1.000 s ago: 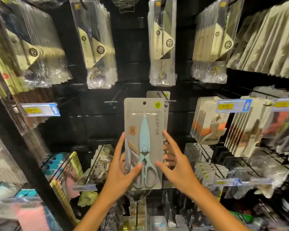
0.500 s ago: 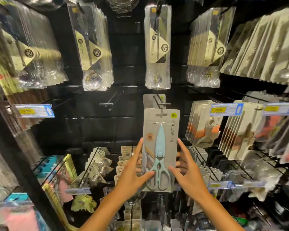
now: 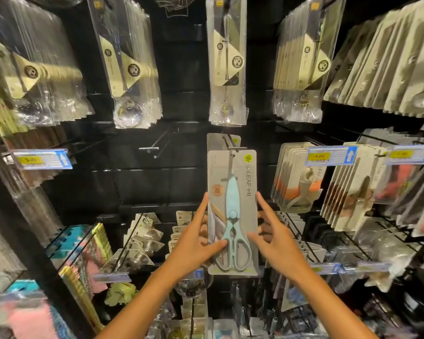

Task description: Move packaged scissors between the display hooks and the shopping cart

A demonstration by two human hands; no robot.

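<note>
While the scissors pack point(image 3: 232, 211) stands upright in front of the display, long axis vertical, both hands hold it by its lower half. The left hand point(image 3: 194, 245) is on the pack's left edge, thumb across the front near the handle loops, index finger straight up along the card edge. The right hand point(image 3: 277, 243) mirrors it on the right edge, thumb on the front, other fingers behind. So each grip is a pinch on the card, front to back, not spread free. Neither hand is clearly nearer; both sit about level, low on the pack.

The key relation: the hang hole at the pack's top sits well above both grips, right at the tip of the display hook point(image 3: 233, 145). The hook's end bar appears to touch or just overlap the card's top edge. Can't tell if the hook is already through the hole. A second pack point(image 3: 216, 141) hangs further back on the same hook, just behind and above.

My read: the pack is going on or coming off the hook, and the move runs along the hook's axis, near to far. Since the hold is low and the hole high, the top can tilt easily. No shopping cart in view. An empty hook point(image 3: 149, 148) sits to the left, and a price tag point(image 3: 331, 156) to the right.
</note>
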